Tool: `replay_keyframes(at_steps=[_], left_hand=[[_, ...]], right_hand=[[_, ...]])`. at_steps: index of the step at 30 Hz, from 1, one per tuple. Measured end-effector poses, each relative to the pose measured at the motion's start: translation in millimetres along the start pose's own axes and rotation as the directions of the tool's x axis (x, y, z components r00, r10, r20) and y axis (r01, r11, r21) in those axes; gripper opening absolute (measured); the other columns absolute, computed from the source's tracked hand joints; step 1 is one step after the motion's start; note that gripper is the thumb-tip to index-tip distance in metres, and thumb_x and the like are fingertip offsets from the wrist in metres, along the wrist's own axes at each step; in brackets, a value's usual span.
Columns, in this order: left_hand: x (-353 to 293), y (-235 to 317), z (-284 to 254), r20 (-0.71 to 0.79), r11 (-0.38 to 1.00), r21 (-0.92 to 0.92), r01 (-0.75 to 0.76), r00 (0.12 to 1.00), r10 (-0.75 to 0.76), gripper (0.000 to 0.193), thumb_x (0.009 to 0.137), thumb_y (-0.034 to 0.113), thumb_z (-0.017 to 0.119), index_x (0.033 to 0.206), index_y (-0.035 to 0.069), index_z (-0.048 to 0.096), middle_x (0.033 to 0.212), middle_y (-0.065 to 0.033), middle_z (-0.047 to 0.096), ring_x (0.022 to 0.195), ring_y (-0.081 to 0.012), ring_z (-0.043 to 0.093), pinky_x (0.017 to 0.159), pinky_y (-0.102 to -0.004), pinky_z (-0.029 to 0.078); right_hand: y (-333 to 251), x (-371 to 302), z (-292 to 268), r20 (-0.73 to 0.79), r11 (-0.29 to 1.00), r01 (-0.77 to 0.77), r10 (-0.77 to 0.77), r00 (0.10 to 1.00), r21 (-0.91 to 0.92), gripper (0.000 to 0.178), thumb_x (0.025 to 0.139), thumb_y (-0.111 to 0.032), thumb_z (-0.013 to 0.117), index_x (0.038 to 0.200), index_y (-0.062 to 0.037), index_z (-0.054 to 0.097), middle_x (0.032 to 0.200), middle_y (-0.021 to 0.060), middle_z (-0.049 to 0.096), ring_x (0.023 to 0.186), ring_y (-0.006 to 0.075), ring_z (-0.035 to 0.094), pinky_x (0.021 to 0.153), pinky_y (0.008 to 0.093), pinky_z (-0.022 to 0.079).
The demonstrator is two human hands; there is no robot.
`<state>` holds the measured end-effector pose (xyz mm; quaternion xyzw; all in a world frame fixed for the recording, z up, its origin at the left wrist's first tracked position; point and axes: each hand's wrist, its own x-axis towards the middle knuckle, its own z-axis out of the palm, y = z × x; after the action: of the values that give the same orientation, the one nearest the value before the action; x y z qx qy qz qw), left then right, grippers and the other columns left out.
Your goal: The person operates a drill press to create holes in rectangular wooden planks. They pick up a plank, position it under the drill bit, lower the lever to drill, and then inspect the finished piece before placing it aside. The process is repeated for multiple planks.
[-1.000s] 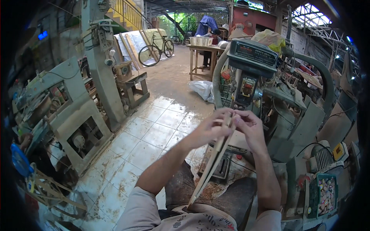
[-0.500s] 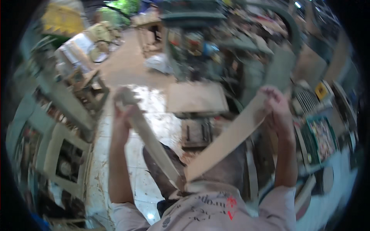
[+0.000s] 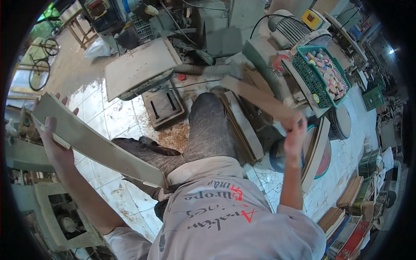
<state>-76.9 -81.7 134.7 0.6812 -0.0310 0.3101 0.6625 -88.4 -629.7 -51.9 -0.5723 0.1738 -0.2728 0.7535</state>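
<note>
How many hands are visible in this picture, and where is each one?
2. The left hand, partly hidden by the long pale board it holds, is at the picture's left; the right hand, blurred, holds a wooden strip at the right.

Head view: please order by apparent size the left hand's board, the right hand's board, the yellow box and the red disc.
1. Left board, in the left hand
2. Right board, in the right hand, blurred
3. Yellow box
4. Red disc

Nearness to the camera leaves the boards' real sizes unsure.
</note>
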Motion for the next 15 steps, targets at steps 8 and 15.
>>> replay_keyframes(at_steps=[8, 15], left_hand=[[-0.7, 7.4, 13.3, 0.025, 1.0, -0.014, 0.008, 1.0, -0.008, 0.062, 0.086, 0.024, 0.053, 0.141, 0.013, 0.028, 0.133, -0.0213, 0.044, 0.123, -0.0346, 0.045, 0.096, -0.0496, 0.045], [-1.4, 13.5, 20.5, 0.054, 1.0, 0.013, -0.004, 0.999, 0.003, 0.059, 0.087, 0.023, 0.052, 0.14, 0.012, 0.03, 0.133, -0.0207, 0.044, 0.122, -0.0329, 0.047, 0.095, -0.048, 0.047]], right_hand=[[104.4, -35.3, -63.3, -0.219, 0.976, -0.159, 0.19, 0.957, 0.15, 0.039, 0.092, -0.003, 0.051, 0.127, -0.0105, 0.037, 0.12, 0.0124, 0.048, 0.104, 0.0276, 0.056, 0.082, 0.0421, 0.054], [153.3, -44.7, -87.1, -0.299, 0.937, -0.274, 0.331, 0.895, 0.217, 0.042, 0.09, -0.002, 0.053, 0.127, -0.0124, 0.036, 0.124, 0.0123, 0.043, 0.107, 0.0281, 0.053, 0.086, 0.0421, 0.052]])
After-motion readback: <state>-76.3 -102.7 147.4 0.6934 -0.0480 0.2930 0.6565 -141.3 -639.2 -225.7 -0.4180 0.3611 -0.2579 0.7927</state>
